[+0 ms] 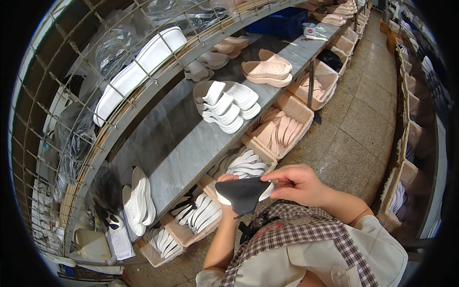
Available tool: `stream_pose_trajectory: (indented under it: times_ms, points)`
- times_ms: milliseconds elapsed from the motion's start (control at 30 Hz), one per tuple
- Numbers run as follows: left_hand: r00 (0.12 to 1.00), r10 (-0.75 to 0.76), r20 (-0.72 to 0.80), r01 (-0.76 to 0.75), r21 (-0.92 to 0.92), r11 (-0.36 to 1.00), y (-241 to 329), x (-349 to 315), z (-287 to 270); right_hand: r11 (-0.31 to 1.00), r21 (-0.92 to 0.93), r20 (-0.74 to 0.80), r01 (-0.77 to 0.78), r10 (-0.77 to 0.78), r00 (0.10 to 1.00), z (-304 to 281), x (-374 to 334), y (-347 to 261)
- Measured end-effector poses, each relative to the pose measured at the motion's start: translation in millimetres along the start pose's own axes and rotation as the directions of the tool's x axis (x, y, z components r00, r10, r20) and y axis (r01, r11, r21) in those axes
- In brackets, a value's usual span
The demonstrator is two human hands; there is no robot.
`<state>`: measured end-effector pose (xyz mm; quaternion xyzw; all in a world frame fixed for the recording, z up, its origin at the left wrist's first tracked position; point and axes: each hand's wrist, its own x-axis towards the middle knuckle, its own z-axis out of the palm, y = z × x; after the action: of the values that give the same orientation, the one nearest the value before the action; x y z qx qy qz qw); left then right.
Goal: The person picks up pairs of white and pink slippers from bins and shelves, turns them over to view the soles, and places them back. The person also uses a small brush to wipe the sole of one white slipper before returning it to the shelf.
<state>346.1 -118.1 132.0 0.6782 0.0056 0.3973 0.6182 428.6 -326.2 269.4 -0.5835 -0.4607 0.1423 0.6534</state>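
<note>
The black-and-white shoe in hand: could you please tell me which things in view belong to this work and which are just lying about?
Seemingly in the work:
- black-and-white shoe
- left hand, right hand
- perhaps white soles

Seemingly just lying about:
- white cup
- blue crate

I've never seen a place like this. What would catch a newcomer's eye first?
Probably the dark shoe with white ends at lower centre, held between the person's left hand and right hand. Next come the stacked white soles on the grey table, with pale pink soles farther along. At upper left, a long white shape stands out.
</note>
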Motion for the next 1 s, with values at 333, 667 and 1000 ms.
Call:
stream_pose_trajectory:
  times_ms: [333, 667, 1000]
  points:
    - [1.000, -0.018, -0.026, 0.022, 0.159, 0.987, -4, -2, -8, 0.989, 0.086, -0.042, -0.123, 0.127, 0.991, 9, -5, 9]
    - [0.999, -0.029, 0.030, 0.020, 0.270, 0.963, -5, -7, -16, 0.961, 0.189, -0.036, -0.201, 0.211, 0.977, 14, -8, 12]
    - [0.997, -0.069, 0.034, 0.064, 0.131, 0.989, -8, -8, -20, 0.980, 0.146, -0.032, -0.132, 0.138, 0.990, 21, -6, 9]
